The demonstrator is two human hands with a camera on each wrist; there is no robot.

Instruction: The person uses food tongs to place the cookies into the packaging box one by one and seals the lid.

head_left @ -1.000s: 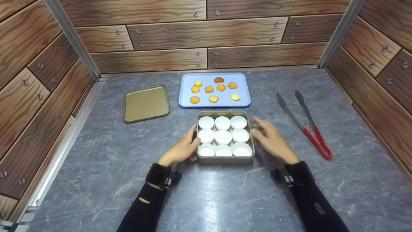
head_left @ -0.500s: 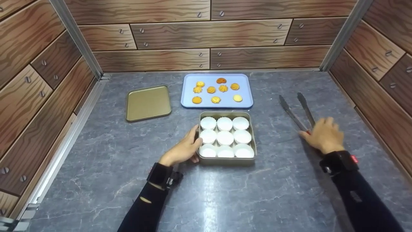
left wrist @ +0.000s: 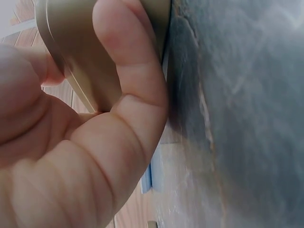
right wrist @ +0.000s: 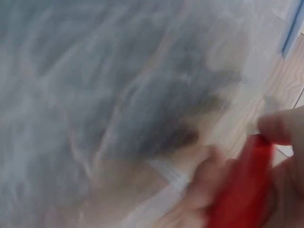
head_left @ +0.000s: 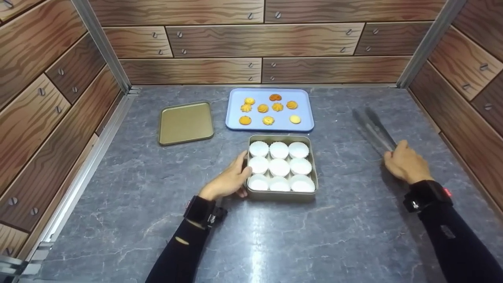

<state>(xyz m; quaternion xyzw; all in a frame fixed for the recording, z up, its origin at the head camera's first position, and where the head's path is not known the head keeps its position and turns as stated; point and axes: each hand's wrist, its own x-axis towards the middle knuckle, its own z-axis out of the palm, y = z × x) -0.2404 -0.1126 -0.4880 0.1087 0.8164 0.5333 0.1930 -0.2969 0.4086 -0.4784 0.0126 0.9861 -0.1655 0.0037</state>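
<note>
My left hand [head_left: 230,177] holds the left side of a square gold tin [head_left: 283,195], its thumb at the rim. Up close in the left wrist view, curled fingers [left wrist: 137,71] lie against the tin's outer wall. Inside the tin, white paper baking cups [head_left: 279,167] stand in rows. Over on the right, my right hand [head_left: 408,162] grips a pair of tongs [head_left: 382,127] by the handle, the metal arms blurred and slightly spread toward the back. Their red handle [right wrist: 244,190] shows between thumb and fingers in the right wrist view.
Behind the tin lies a blue tray [head_left: 271,126] bearing several small cookies [head_left: 268,120]. A flat gold lid [head_left: 186,123] rests to the left of the tray. Wood-patterned walls [head_left: 220,41] enclose the grey marbled table [head_left: 129,188] at the back and sides.
My right hand has left the tin's right side, moved right to the tongs and taken hold of them; the tongs' arms have drawn closer together. The left hand stays at the tin.
</note>
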